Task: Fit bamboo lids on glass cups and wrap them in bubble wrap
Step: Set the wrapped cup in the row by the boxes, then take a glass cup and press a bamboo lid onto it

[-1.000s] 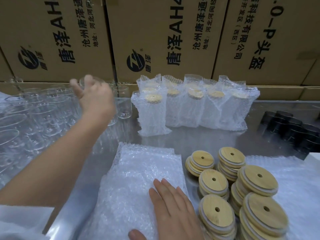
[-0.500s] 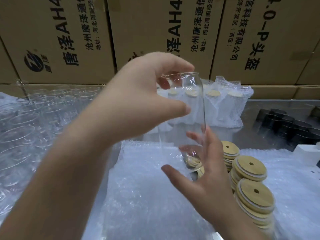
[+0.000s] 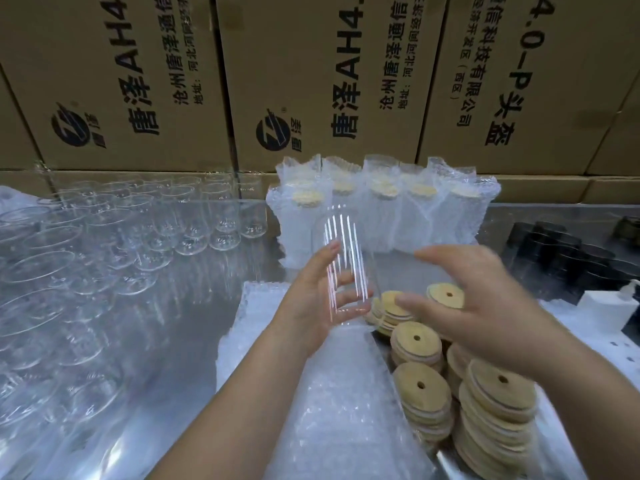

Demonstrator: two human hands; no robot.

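Note:
My left hand holds a clear glass cup upright above the bubble wrap stack; its fingers show through the glass, curled round the far side. My right hand hovers with spread, relaxed fingers over the stacks of round bamboo lids, holding nothing and clear of the cup. No lid sits on the held cup. Behind it stand several wrapped, lidded cups in a row.
Several bare glass cups crowd the left of the steel table. Black round items and a white box lie at the right. Printed cardboard boxes wall off the back.
The glass has come down from chest height to just above the bubble wrap, with my left hand now at its side. My right hand left the cup's base and moved right over the lids.

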